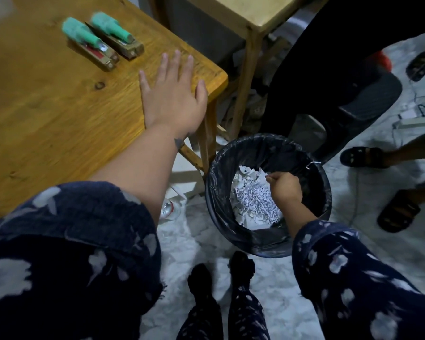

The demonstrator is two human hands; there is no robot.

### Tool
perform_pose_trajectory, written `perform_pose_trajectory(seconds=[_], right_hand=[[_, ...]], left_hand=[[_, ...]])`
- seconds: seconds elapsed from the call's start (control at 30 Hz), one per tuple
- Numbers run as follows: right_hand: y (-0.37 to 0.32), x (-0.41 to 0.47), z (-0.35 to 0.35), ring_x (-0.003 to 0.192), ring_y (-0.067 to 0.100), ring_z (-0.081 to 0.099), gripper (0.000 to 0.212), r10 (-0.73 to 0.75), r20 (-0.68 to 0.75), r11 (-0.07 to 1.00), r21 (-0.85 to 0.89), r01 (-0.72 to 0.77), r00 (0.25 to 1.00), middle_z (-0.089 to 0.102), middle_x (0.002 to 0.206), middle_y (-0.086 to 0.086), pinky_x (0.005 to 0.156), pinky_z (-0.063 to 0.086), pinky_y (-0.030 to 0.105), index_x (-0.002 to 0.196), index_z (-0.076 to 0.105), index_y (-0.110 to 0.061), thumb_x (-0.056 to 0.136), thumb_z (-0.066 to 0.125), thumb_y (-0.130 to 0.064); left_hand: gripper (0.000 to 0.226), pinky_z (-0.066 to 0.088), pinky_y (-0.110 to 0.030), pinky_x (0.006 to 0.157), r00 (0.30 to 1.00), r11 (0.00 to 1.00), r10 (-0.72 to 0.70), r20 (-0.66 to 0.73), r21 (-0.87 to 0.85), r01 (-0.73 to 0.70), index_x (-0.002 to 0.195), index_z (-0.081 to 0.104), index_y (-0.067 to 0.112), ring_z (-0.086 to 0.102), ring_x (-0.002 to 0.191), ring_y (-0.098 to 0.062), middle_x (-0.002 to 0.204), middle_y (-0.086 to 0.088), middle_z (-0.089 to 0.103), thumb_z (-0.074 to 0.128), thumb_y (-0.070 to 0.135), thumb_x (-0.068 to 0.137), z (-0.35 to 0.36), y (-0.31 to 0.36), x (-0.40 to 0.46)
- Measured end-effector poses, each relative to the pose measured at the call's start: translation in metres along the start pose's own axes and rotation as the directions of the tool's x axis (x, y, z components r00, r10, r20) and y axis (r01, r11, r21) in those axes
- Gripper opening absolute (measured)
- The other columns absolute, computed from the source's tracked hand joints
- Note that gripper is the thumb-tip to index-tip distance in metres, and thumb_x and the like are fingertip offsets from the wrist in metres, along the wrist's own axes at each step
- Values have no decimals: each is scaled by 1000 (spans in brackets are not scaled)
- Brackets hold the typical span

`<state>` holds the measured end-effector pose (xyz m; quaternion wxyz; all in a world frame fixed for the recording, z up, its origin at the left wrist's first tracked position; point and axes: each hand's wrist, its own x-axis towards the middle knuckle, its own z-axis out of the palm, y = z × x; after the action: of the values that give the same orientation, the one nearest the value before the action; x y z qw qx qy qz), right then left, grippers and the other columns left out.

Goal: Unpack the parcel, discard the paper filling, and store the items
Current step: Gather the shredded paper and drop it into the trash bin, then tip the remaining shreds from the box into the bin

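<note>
My left hand (172, 94) lies flat, fingers spread, on the wooden table (47, 106) near its right corner. Two green-handled tools (101, 39) lie side by side further back on the table. My right hand (286, 186) hangs over the black-lined waste bin (324, 182) on the floor, fingers curled, seemingly pinching a thin strip of paper. Shredded white paper filling (255, 200) lies inside the bin under that hand. No parcel box is in view.
A plastic bottle (169, 209) lies on the floor beside the table leg. A second wooden table (250, 13) stands behind. Another person's sandalled feet (364, 157) and a black chair seat (368, 96) are to the right of the bin.
</note>
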<state>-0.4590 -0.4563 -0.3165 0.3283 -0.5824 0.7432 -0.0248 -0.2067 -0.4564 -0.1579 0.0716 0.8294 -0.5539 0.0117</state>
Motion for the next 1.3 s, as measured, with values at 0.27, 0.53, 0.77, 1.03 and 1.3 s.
perform_pose_trajectory(seconds=[0.27, 0.53, 0.77, 1.03, 1.3], right_hand=[[-20, -16, -38, 77, 23, 62, 22, -126, 53, 991, 38, 125, 991, 70, 99, 10, 69, 54, 36, 110, 67, -20, 94, 52, -18], [-110, -66, -122, 69, 24, 63, 27, -381, -2, 924, -15, 381, 925, 71, 95, 7, 62, 52, 33, 105, 68, -24, 93, 45, -18], [-204, -125, -148, 83, 19, 64, 24, -599, 35, 798, -58, 600, 800, 68, 98, 0, 72, 55, 35, 94, 69, -29, 93, 46, -21], [-309, -218, -91, 90, 26, 64, 28, -787, 273, 561, -57, 826, 553, 69, 101, 7, 77, 51, 34, 103, 68, -26, 92, 43, -19], [-409, -336, 14, 74, 22, 60, 29, -855, 399, 368, 13, 930, 332, 69, 99, 7, 67, 45, 28, 101, 70, -22, 93, 44, -15]], left_hand=[[59, 1, -54, 117, 999, 1000, 11, 32, -17, -11, 152, 16, 24, 3, 148, -19, 161, 1, 9, 15, 47, 97, -6, 1, -5], [55, -4, -59, 113, 967, 998, 19, 255, -65, -3, 150, 20, 23, -7, 147, -19, 161, 2, 3, 30, 41, 100, -55, -2, -34], [43, 4, -55, 116, 943, 943, -150, 298, -243, 227, 141, 42, 27, 5, 148, -17, 157, 5, 24, 40, 30, 99, -117, -39, -83], [38, 9, -50, 117, 872, 811, -444, 205, -322, 488, 135, 48, 26, 9, 147, -15, 155, 6, 30, 41, 26, 98, -172, -147, -149], [36, 16, -46, 117, 748, 700, -664, 12, -343, 627, 129, 54, 27, 17, 145, -14, 151, 6, 38, 45, 23, 95, -206, -303, -222]])
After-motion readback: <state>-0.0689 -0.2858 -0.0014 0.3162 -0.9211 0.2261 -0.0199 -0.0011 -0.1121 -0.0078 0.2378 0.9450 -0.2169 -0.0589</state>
